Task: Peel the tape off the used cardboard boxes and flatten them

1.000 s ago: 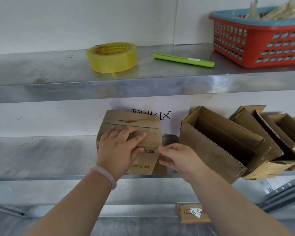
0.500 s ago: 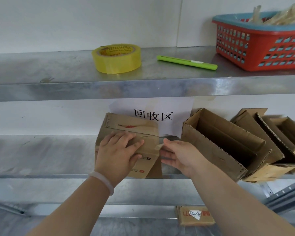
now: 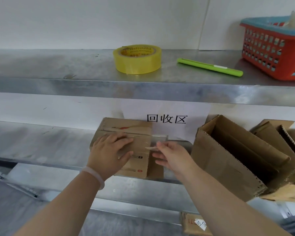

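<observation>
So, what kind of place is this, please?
Probably the recycling corner of a stockroom or packing room: the paper sign reads 回收区 (recycling area), used cardboard boxes sit on a metal shelf, and a roll of tape lies above beside a green cutter.

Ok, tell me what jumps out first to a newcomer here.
Centre frame, the left hand presses flat on a small cardboard box on the middle shelf while the right hand pinches a clear tape strip at its right edge. Above, a yellow tape roll and a green cutter lie on the upper shelf, with a red basket at far right.
</observation>
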Motion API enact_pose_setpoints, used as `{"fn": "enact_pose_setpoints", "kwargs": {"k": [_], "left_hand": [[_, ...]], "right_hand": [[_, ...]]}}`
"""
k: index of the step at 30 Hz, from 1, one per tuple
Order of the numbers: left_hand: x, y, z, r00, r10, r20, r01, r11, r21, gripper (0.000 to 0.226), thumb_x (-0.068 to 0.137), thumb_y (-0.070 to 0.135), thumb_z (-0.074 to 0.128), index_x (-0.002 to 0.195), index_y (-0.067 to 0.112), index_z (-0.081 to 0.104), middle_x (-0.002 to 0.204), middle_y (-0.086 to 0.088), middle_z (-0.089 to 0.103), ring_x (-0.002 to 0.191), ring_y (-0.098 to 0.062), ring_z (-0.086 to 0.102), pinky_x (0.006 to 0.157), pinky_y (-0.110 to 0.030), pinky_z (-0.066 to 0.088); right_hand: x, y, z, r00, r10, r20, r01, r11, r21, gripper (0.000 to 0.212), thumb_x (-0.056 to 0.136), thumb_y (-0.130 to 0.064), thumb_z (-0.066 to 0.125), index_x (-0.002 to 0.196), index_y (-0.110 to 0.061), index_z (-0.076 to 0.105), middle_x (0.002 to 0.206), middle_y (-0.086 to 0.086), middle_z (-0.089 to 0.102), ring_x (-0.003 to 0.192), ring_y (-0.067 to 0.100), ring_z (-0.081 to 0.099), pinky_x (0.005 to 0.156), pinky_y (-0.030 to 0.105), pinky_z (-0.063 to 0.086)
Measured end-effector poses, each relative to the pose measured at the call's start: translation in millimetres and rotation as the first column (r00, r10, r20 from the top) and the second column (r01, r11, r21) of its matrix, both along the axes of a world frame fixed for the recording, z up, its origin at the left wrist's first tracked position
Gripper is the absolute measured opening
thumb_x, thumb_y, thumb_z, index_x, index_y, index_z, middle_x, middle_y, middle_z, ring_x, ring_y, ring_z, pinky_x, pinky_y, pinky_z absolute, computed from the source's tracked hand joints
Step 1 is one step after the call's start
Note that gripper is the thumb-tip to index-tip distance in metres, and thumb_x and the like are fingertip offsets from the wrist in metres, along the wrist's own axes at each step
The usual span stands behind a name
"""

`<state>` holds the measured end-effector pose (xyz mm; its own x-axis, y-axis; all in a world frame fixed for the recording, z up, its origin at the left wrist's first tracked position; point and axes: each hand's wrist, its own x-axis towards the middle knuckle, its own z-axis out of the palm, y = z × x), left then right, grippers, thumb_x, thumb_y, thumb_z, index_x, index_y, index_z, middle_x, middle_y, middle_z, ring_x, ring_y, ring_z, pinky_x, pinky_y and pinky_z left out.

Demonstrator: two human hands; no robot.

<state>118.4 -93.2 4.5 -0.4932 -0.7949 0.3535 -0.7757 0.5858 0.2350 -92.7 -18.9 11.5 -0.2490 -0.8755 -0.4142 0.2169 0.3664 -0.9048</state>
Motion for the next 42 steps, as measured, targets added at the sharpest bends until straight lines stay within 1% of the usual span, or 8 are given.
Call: {"fn": "enact_pose_setpoints", "kwargs": {"k": [7,11,15,18,21,25,32,42], "left_hand": [[31,-21,-3,0.991,-0.069,-0.113,0.075,0.996,0.047,0.043,0.078,0.062,0.054,0.112,0.039,0.068,0.119,0.021,0.059,0.110,-0.006,0.056,0.096,-0.032,0.045],[39,-41,-2,0.981,-0.145,-0.132,0.152,0.988,0.041,0.036,0.080,0.066,0.053,0.103,0.044,0.069,0.110,0.026,0.059,0.109,-0.005,0.056,0.092,-0.038,0.045],[43,-60,-1,0.949,-0.294,-0.116,0.300,0.953,0.035,0.032,0.082,0.065,0.051,0.098,0.043,0.068,0.102,0.027,0.057,0.100,-0.004,0.055,0.089,-0.034,0.043],[34,-72,10,0.940,-0.335,-0.060,0.339,0.937,0.087,0.036,0.081,0.066,0.046,0.097,0.041,0.065,0.098,0.023,0.056,0.094,-0.004,0.052,0.087,-0.035,0.043],[29,-83,14,0.940,-0.340,-0.006,0.337,0.929,0.152,0.058,0.074,0.072,0.039,0.122,0.045,0.055,0.120,0.019,0.050,0.112,-0.006,0.038,0.102,-0.038,0.033],[32,-93,13,0.893,-0.423,0.156,0.378,0.891,0.253,0.080,0.069,0.078,0.020,0.145,0.051,0.023,0.155,0.022,0.013,0.138,-0.009,0.005,0.117,-0.035,0.004],[26,-96,10,0.888,-0.446,0.112,0.414,0.881,0.230,0.075,0.070,0.076,0.031,0.140,0.048,0.038,0.153,0.018,0.028,0.138,-0.013,0.020,0.116,-0.040,0.013],[24,-91,11,0.897,-0.432,0.090,0.405,0.887,0.220,0.070,0.069,0.072,0.040,0.135,0.048,0.046,0.149,0.021,0.034,0.135,-0.008,0.024,0.114,-0.036,0.017]], "right_hand": [[29,-27,-3,0.996,-0.086,-0.012,0.085,0.995,-0.043,0.021,0.096,-0.027,0.061,0.086,-0.010,0.066,0.098,0.015,0.072,0.096,0.027,0.070,0.087,0.046,0.058],[30,-46,-4,0.959,-0.276,-0.071,0.271,0.960,-0.065,0.016,0.097,-0.026,0.059,0.103,-0.012,0.064,0.100,0.006,0.071,0.091,0.021,0.070,0.087,0.040,0.058],[34,-69,-9,0.937,-0.234,-0.257,0.234,0.972,-0.032,0.032,0.101,-0.035,0.050,0.130,-0.025,0.057,0.124,-0.009,0.059,0.113,0.014,0.057,0.105,0.042,0.046],[38,-85,-14,0.927,-0.233,-0.294,0.247,0.969,0.011,0.034,0.099,-0.042,0.048,0.129,-0.029,0.059,0.125,-0.007,0.059,0.118,0.018,0.054,0.107,0.044,0.043],[41,-89,-19,0.931,-0.259,-0.257,0.274,0.962,0.022,0.024,0.096,-0.038,0.053,0.112,-0.025,0.065,0.112,0.000,0.069,0.108,0.020,0.063,0.100,0.048,0.049],[37,-80,-21,0.929,-0.294,-0.226,0.302,0.953,0.000,0.021,0.098,-0.033,0.051,0.107,-0.022,0.066,0.104,0.001,0.072,0.103,0.018,0.065,0.098,0.043,0.050],[18,-84,-24,0.969,-0.184,-0.162,0.197,0.978,0.069,0.017,0.094,-0.017,0.057,0.105,-0.015,0.069,0.101,0.008,0.074,0.093,0.019,0.068,0.096,0.047,0.053],[5,-89,-22,0.820,-0.012,-0.573,0.018,1.000,0.006,0.012,0.098,-0.014,0.054,0.096,-0.015,0.065,0.081,-0.007,0.067,0.067,-0.005,0.061,0.069,0.013,0.050]]}}
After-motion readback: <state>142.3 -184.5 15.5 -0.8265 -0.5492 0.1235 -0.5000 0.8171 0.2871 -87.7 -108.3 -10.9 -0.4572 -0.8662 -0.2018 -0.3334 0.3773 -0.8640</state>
